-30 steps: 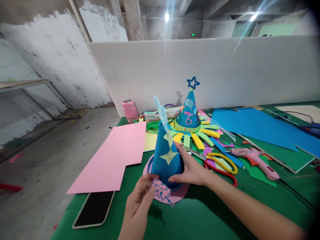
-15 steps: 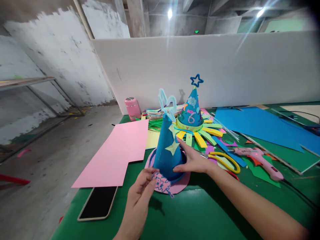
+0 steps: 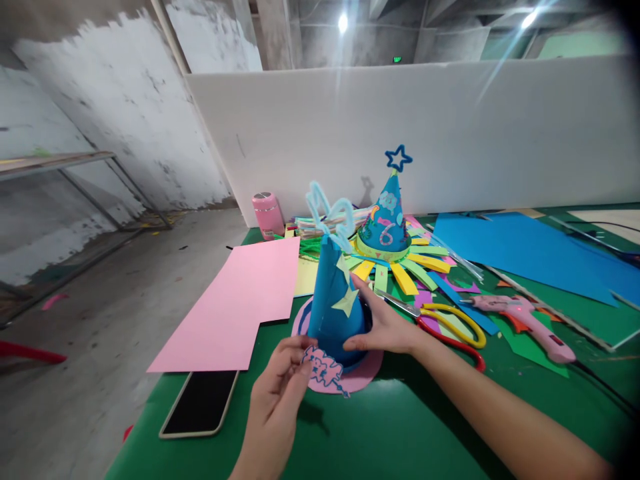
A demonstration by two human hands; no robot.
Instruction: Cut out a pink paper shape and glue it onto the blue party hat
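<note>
A blue paper cone hat stands on a pink round brim, with pale green stars on its side and a light blue fuzzy loop at its tip. My right hand wraps round the cone's right side, thumb in front, the other fingers partly hidden behind. Between thumb and fingers of my left hand is a pink paper cutout with blue outlines. The cutout is held in front of the cone's lower left; whether they touch I cannot tell.
A decorated blue party hat stands behind. Scissors and a pink glue gun lie right, near blue sheets. Pink paper partly covers a phone at left. A pink bottle stands at the back.
The cone's top has tipped slightly left in my right hand. More of the scissors shows beside my right wrist. The view has shifted slightly; my left hand still pinches the cutout.
</note>
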